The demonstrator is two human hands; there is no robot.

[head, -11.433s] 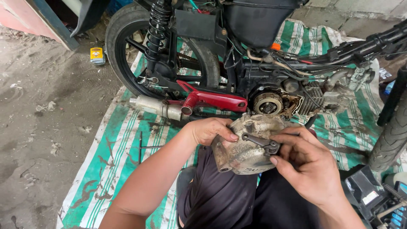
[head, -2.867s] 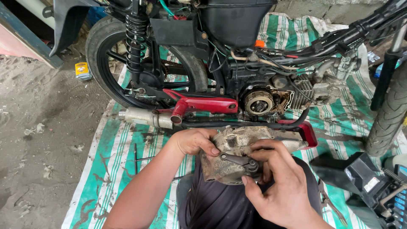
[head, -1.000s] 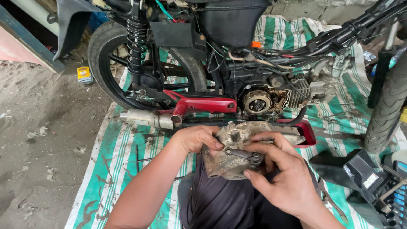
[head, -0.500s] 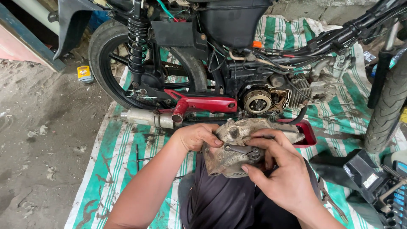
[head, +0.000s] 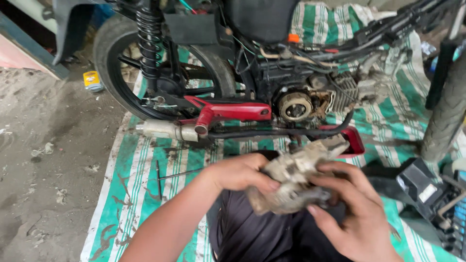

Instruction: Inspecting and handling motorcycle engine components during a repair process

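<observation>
From the head camera, the person sat low on a green-and-white striped tarp spread over dirty concrete, with a stripped motorcycle directly ahead. Both hands met over the lap on a grimy, pale metal engine cover, which showed motion blur. The left hand was curled around the cover's left edge, fingers wrapped over the top and thumb underneath, firmly closed on the casting. The right hand gripped the cover's right and lower side, fingers bent over its face and fingertips pressing near a dark fitting at its underside; whether a small tool sat between those fingers could not be made out through the blur. The cover was held tilted, its upper corner pointing toward the motorcycle and lying just below the red footrest bracket.

Behind the hands, the exposed engine showed a round rotor in its open side, with finned cylinder to the right. A red swingarm cover ran leftward toward the rear wheel, with a coiled black shock absorber above it and a dull silver exhaust pipe below. A thin L-shaped rod lay on the tarp left of the forearm. A second tyre stood at the right edge, and a dark plastic part lay beside the right wrist. A small yellow container rested on the concrete near the wheel.
</observation>
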